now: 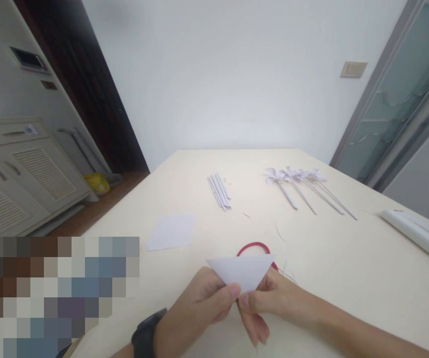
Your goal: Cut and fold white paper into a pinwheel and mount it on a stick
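Observation:
A white sheet of paper folded into a triangle (241, 271) is held over the near part of the table, its long edge facing away from me and a corner pointing at me. My left hand (214, 296), with a dark watch on the wrist, pinches the paper near its lower corner. From the other side my right hand (261, 301) grips the same corner, thumb on top and some fingers extending below. Behind the paper, a red loop (254, 244) shows, perhaps a scissor handle; the rest is hidden.
On the pale table (311, 308) lie a square paper sheet (172, 231), several rolled paper sticks (220, 191) and several paper pinwheels (304, 186) on sticks. Thin paper strips (279, 232) lie past my right hand. A long white device (418, 236) sits at the right edge.

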